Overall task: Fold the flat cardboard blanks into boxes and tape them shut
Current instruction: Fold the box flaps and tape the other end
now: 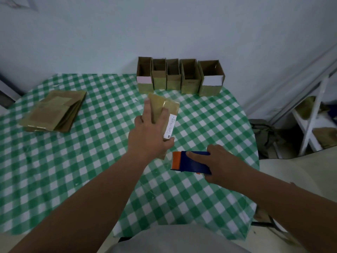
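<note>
Green-checked bench [73,161]: left hand [149,136] grips the folded box [164,110] mid-bench, right hand [222,163] fingers curled round the tape dispenser [191,161]; probably best to press flaps flush, then draw tape straight along the seam

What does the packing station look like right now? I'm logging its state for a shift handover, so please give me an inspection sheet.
Surface: round table under a green-and-white checked cloth.
Job's things: stack of flat cardboard blanks at the far left; five open-topped folded boxes in a row at the far edge by the wall; one closed box at the centre; blue and orange tape dispenser.
Clutter: nothing seen on the table.
Grippers: left hand grips the closed box from above; right hand holds the tape dispenser.
Cables: nothing seen.
Surroundings: pale wall behind; white shelf frame at right with brown items, too dim to identify.
</note>
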